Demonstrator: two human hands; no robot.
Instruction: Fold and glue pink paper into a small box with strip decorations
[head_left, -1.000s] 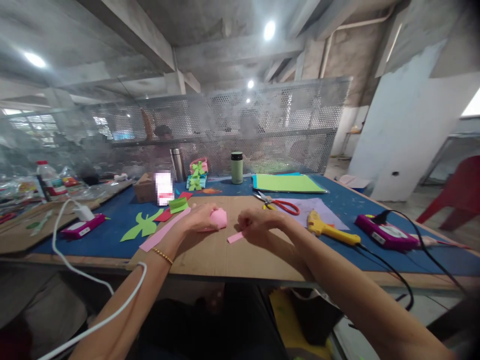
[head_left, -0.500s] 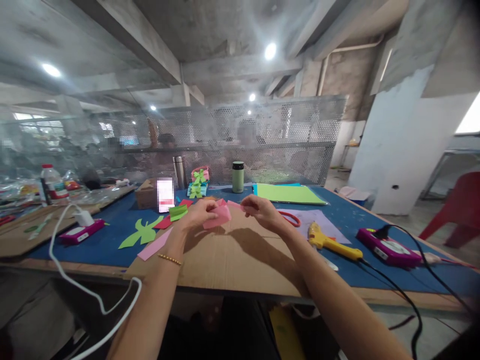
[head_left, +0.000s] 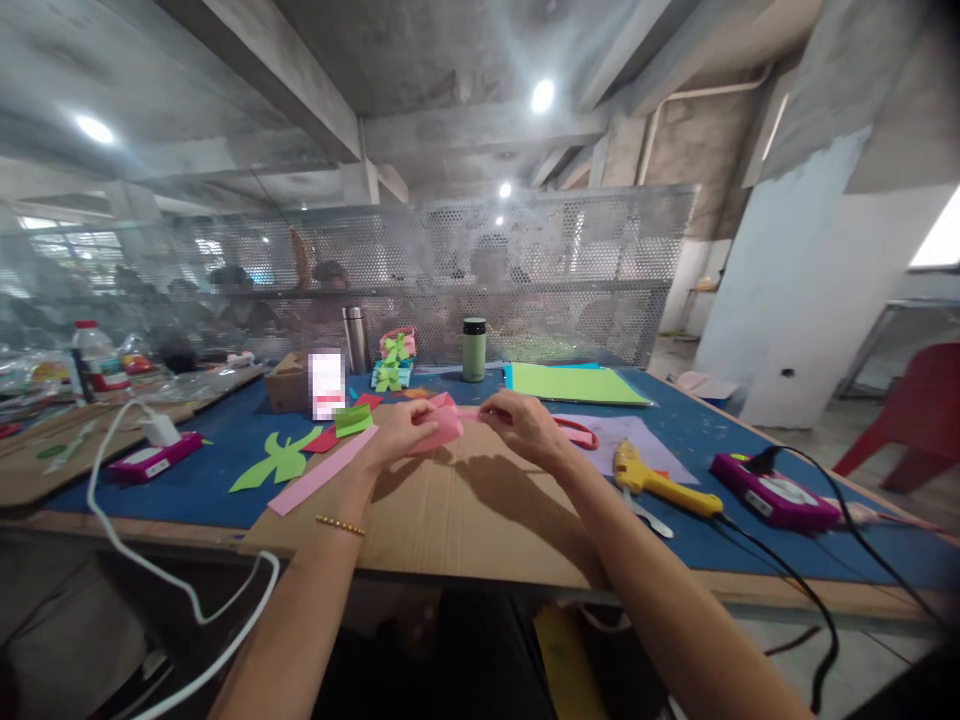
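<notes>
My left hand (head_left: pixel 401 432) is closed on a folded piece of pink paper (head_left: pixel 448 420), thumb on the near side. From its right side a narrow pink strip (head_left: pixel 469 413) runs to my right hand (head_left: pixel 517 425), whose fingertips pinch its end. Both hands are just above a brown cardboard sheet (head_left: pixel 465 520). Left of my left hand lies a long pink paper strip (head_left: pixel 319 475). Beyond that strip are a green paper cut-out (head_left: pixel 281 460) and a small green paper piece (head_left: pixel 353 421) on red paper (head_left: pixel 321 440).
On the right lie red-handled scissors (head_left: pixel 589 436), purple paper (head_left: pixel 660 450), a yellow glue gun (head_left: pixel 667 490) and a purple power strip (head_left: pixel 776 490). A green cup (head_left: pixel 474 350), steel flask (head_left: pixel 356 340), lit phone (head_left: pixel 327 385) and green sheets (head_left: pixel 574 382) stand or lie farther back.
The folded pink paper has turned a little and shows a loop-like opening. The strip between my hands is straighter and lower. The camera view has shifted slightly.
</notes>
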